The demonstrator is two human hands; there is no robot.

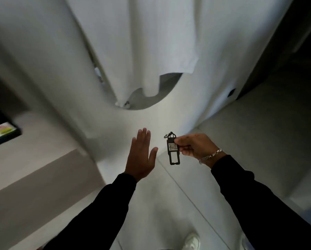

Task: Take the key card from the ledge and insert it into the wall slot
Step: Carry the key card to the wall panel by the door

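Observation:
My right hand [194,146] pinches a black key card [172,148] by its right edge, at mid-height in front of me. The card is a slim black tag with a small white label and a metal ring at its top; it hangs upright. My left hand [142,156] floats flat beside it on the left, palm down, fingers straight and together, touching nothing. A small dark fitting [231,92] sits on the white wall at the right; I cannot tell whether it is the slot. No ledge can be made out.
A white curtain [142,51] hangs in front over a pale floor [151,204]. A dark-framed screen [1,134] is at the left edge. A dark doorway [286,60] opens at the right. White shoes [191,240] show at the bottom.

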